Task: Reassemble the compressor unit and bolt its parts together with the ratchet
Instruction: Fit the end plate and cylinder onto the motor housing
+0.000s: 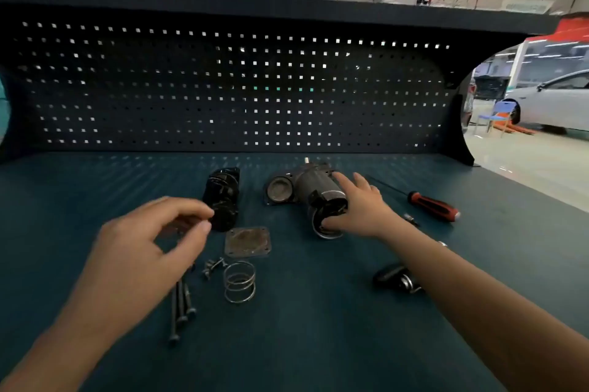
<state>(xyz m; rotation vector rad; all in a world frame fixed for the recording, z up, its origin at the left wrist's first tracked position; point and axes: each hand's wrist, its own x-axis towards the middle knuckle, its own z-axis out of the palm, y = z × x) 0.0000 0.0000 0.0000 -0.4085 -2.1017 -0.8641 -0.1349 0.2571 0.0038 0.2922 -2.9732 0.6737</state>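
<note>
Workbench topped with a dark teal mat [318, 344], backed by a dark perforated panel [223, 89]; workshop floor and a white car [557, 104] show beyond the bench's right end.

Right hand [360, 206]: fingers spread, forefinger laid over the top of the compressor housing [314, 191], thumb at the rim of its near open end. The hand rests on the housing without closing round it.

Left hand [143, 242]: fingers curved, thumb and forefinger apart, nothing seen between them. It is blurred, and contact with the black motor section [223, 197] just behind the fingertips cannot be told.

Housing condition: one grey cylinder lying on its side at mid-bench, open end toward the viewer, a round flanged port on its left side, a short shaft stub at the far end. The black motor section lies apart to its left.

Clearances: bare mat at the front centre and far left. The red-and-black screwdriver [433, 205] lies near the right edge.

Count of loose parts: one square cover plate [248, 242], one coil spring [239, 281], a cluster of small screws [213, 267] too blurred to count, three long bolts [181, 312] visible, partly behind the left hand. One black fitting [395, 278] lies beside the right forearm.
</note>
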